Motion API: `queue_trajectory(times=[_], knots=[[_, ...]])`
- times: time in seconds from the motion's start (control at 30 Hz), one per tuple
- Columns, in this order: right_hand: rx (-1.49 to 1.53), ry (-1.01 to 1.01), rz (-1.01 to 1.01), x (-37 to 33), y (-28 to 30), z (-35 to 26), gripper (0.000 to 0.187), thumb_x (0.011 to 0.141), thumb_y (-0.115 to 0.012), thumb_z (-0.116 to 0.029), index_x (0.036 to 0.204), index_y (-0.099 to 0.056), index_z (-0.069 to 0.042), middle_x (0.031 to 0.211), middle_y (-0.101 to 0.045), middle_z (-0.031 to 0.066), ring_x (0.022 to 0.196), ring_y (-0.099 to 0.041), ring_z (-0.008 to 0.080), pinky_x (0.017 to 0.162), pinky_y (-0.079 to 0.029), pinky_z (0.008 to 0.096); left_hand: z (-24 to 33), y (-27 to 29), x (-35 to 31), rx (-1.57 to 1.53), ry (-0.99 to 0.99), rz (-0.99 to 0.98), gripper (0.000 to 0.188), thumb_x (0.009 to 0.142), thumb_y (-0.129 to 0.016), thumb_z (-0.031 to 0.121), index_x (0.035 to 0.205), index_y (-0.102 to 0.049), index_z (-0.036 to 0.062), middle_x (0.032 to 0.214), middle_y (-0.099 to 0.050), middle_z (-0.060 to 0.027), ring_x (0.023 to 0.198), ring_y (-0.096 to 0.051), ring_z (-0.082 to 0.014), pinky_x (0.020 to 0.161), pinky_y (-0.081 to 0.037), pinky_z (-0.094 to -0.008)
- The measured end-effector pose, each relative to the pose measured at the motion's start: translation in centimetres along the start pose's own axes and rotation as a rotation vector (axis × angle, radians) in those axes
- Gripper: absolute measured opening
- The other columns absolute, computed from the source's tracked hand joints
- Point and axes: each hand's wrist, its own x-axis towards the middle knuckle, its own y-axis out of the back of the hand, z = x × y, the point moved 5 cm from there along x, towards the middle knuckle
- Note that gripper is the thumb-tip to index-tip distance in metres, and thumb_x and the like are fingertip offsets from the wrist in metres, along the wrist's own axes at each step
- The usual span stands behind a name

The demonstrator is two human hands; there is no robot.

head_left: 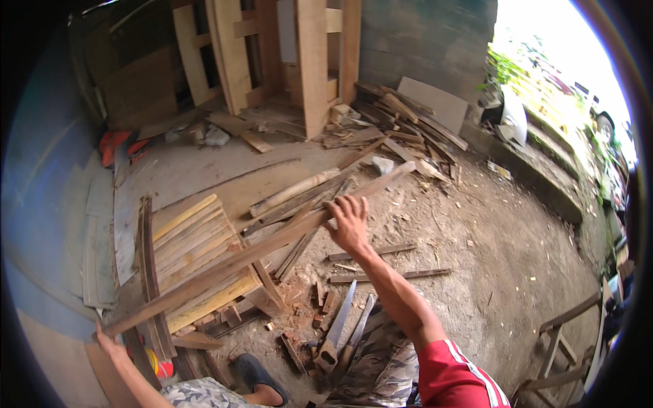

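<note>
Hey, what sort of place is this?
Probably a makeshift carpentry work area, partly open to daylight. A handsaw lies on the ground, scrap wood is heaped by the grey wall, and the left hand and right hand hold a long plank.

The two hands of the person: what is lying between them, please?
In the head view, a long wooden board spans from the left hand to the right hand, crossing in front of a slatted wooden panel.
</note>
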Motion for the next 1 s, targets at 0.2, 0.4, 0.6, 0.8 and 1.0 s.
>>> queue_trajectory(times=[0.2,0.4,0.6,0.8,1.0], knots=[[0.111,0.269,-0.001,0.1,1.7,-3.9,0.064,0.083,-0.071,-0.054,0.13,-0.057,-0.012,0.128,-0.058,0.0099,0.132,-0.045,0.0257,0.12,-0.015,0.0584,-2.3,6.8,5.7,-0.201,0.104,0.102,0.062,0.095,-0.058,0.041,0.14,-0.044,0.0008,0.144,-0.047,-0.0149,0.132,-0.048,-0.0276,0.11,-0.039,-0.0395],[0.179,0.405,-0.045,0.0,2.6,-5.1,0.052,0.085,-0.065,-0.06,0.093,-0.063,-0.008,0.087,-0.062,0.007,0.094,-0.058,0.0243,0.099,-0.039,0.0458,-3.9,7.9,4.2,-0.2,0.296,0.122,0.065,0.093,-0.06,0.047,0.139,-0.048,0.0029,0.133,-0.058,-0.0059,0.122,-0.057,-0.021,0.104,-0.047,-0.0326],[0.213,0.355,-0.196,0.0,2.2,-5.0,0.061,0.088,-0.056,-0.068,0.088,-0.064,-0.007,0.083,-0.063,0.0079,0.086,-0.061,0.0241,0.081,-0.043,0.0391,-4.9,6.3,1.1,0.146,0.348,-0.075,0.088,0.086,-0.068,0.055,0.151,-0.033,0.0061,0.141,-0.048,-0.0065,0.128,-0.05,-0.0194,0.109,-0.041,-0.0347],[0.218,0.292,-0.269,-0.1,1.6,-5.0,0.067,0.088,-0.053,-0.073,0.078,-0.068,-0.008,0.078,-0.067,0.0091,0.08,-0.066,0.0258,0.084,-0.047,0.042,-6.1,1.4,-2.8,0.136,0.418,-0.245,0.111,0.082,-0.072,0.058,0.158,-0.009,0.0063,0.155,-0.032,-0.0159,0.143,-0.035,-0.0282,0.117,-0.029,-0.0417],[0.229,0.208,-0.321,-0.4,1.2,-5.2,0.062,0.088,-0.058,-0.068,0.076,-0.071,-0.008,0.065,-0.068,0.0111,0.065,-0.068,0.0313,0.066,-0.053,0.0421,-5.6,-3.5,-6.3,-0.042,0.375,-0.333,0.091,0.087,-0.07,0.054,0.15,-0.03,0.0027,0.151,-0.041,-0.0123,0.142,-0.036,-0.0254,0.119,-0.027,-0.0407]])
